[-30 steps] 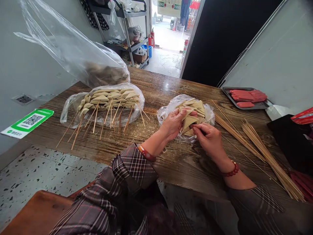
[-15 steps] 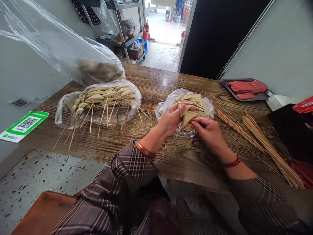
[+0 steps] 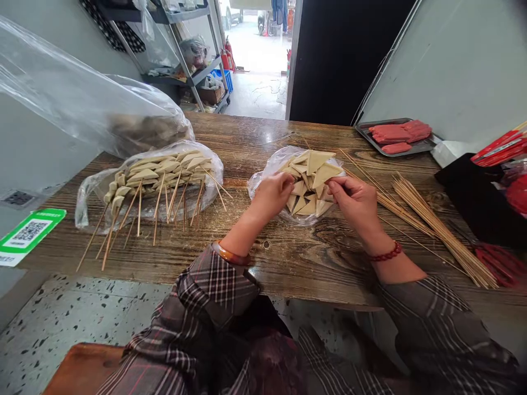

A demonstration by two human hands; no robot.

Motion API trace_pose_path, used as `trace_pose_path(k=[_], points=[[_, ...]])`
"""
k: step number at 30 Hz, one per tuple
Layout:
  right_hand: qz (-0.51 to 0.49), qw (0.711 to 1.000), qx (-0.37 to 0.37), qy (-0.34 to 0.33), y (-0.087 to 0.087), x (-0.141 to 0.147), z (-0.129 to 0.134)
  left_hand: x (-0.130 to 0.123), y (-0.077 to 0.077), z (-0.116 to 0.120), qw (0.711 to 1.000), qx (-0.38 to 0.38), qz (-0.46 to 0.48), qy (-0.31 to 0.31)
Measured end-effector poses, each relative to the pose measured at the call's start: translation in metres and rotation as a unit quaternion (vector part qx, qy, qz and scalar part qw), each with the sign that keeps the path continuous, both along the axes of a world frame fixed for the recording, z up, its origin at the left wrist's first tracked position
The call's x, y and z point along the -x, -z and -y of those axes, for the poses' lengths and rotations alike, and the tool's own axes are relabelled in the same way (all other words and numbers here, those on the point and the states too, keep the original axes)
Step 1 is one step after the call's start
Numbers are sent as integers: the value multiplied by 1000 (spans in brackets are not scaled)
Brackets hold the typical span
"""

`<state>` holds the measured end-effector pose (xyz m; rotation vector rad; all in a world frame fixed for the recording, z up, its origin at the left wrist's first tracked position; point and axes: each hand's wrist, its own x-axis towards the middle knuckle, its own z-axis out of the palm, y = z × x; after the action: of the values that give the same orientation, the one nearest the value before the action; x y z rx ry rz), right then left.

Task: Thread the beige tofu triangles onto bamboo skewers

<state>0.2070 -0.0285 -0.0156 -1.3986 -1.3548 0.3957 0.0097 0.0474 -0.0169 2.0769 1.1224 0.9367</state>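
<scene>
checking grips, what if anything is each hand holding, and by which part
The right hand seems to pinch a slice by its lower right edge. Whether the left hand holds anything beside the pile can't be told.

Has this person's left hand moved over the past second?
Yes, to the left. Against the round knot in the wood, the left hand sits a little further left, its fingers drawn back from the middle of the triangular pieces.

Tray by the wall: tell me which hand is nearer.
Right. The right hand is nearer the camera than the tray and left of it, at the triangles' right edge; the left hand is farther left, at their left edge.
</scene>
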Motion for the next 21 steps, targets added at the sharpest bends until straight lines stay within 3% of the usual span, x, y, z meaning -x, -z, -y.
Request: trace_pose_path(k=[4, 8, 14, 21], points=[[-4, 1000, 5, 1, -2, 4, 0, -3, 4, 2, 975, -130, -177, 24], [-15, 1000, 8, -3, -2, 7, 0, -8, 2, 4, 951, -162, -262, 30], [-10, 1000, 6, -15, 0, 9, 1, -16, 4, 3, 946, -156, -285, -3], [-11, 1000, 9, -14, 1, 6, 1, -13, 8, 4, 972, -135, -195, 5]])
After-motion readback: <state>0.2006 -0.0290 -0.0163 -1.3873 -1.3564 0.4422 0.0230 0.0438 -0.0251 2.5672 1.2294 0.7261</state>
